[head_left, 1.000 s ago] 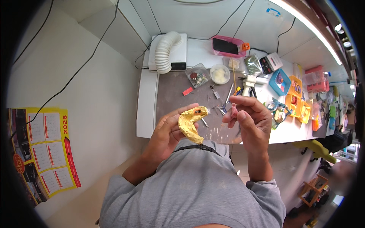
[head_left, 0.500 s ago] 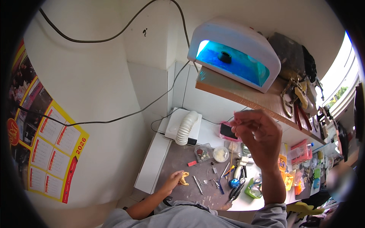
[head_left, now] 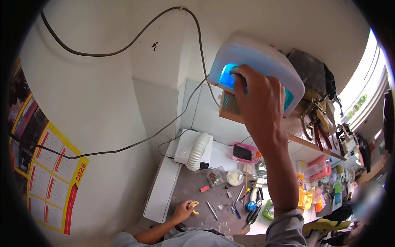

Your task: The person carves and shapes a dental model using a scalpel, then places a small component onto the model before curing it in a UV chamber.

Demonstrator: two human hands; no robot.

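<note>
A white UV curing lamp (head_left: 247, 49) glows blue inside its opening. My right hand (head_left: 259, 92) reaches up to that opening, fingers bent in and thumb close to the fingertips. Whatever the fingertips hold is hidden or too small to name, and the hand covers most of the lamp's inside. Low over the grey-brown worktop (head_left: 187, 187), my left hand (head_left: 182, 212) is closed round a yellowish, arch-shaped dental cast (head_left: 194, 204).
The lamp stands on a wooden shelf (head_left: 230, 108) with pliers-like tools (head_left: 323, 136) on its right. Below are a white machine with a ribbed hose (head_left: 198, 151), a tub of white stuff (head_left: 235, 177), several hand tools and a pink tray (head_left: 243, 153). A dark cable (head_left: 164, 129) crosses the wall.
My right hand has moved up and forward from below the shelf to the lamp's opening. The small pink bit seen at its fingertips no longer shows. My left hand still holds the dental cast.
</note>
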